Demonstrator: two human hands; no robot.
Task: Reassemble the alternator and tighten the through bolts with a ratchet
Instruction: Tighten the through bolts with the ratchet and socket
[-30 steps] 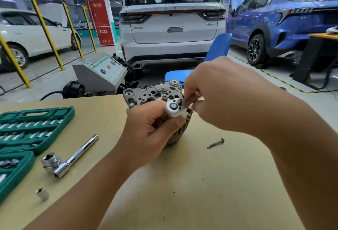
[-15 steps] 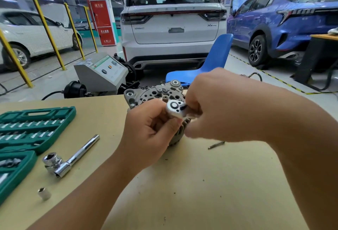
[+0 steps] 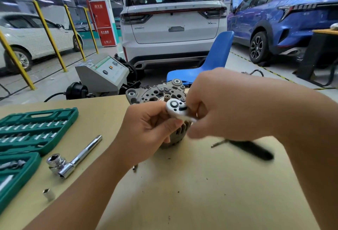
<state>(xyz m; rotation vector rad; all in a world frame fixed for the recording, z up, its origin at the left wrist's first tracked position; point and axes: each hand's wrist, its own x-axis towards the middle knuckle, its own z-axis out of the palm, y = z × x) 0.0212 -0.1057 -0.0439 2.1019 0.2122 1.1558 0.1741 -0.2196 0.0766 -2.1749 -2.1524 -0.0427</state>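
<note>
Mid-frame, left hand (image 3: 146, 130) grips the alternator (image 3: 159, 92) to steady it; right hand (image 3: 225, 105) grips the ratchet (image 3: 178, 109), cranking a bolt.

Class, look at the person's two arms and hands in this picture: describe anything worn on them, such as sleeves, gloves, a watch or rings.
Nothing is worn. The left hand and right hand are bare, without gloves; both forearms are uncovered as far as the picture shows, with no sleeve edge, watch, or ring visible.

Reads "X" plus a blurred character on the white car's tailgate (image 3: 212, 22). Reads "119" on the red pillar sign (image 3: 108, 41); other lettering too blurred.
</note>
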